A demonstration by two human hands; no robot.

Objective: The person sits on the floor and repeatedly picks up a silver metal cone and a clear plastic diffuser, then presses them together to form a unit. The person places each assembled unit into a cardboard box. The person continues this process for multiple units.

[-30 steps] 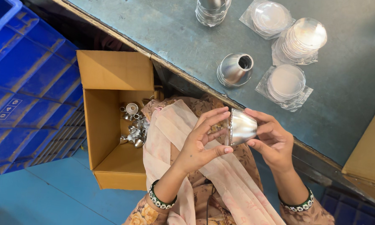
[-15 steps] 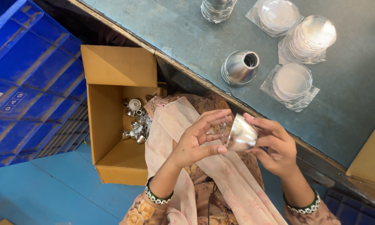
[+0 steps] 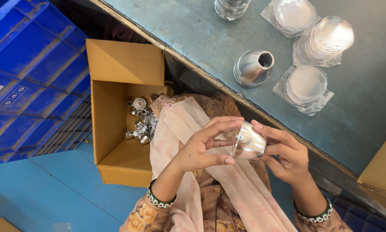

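A shiny metal cone-shaped reflector cup (image 3: 249,142) is held over my lap between both hands. My left hand (image 3: 203,146) presses its fingertips and thumb against the cup's wide mouth, where a clear round disc seems to sit. My right hand (image 3: 285,154) cradles the cup's narrow end from the right. A second metal reflector cup (image 3: 252,68) lies on its side on the grey table (image 3: 193,38). Clear round discs in plastic wrap lie in stacks (image 3: 306,83) further right.
An open cardboard box (image 3: 120,129) stands on the floor at my left with several small metal cups (image 3: 140,124) inside. Blue plastic crates (image 3: 25,73) fill the left side. More disc stacks (image 3: 330,36) and nested cups (image 3: 231,7) sit at the table's far side. Another cardboard box (image 3: 384,167) is at right.
The held cup and both hands have drifted slightly lower and to the right in view. The grip is the same.
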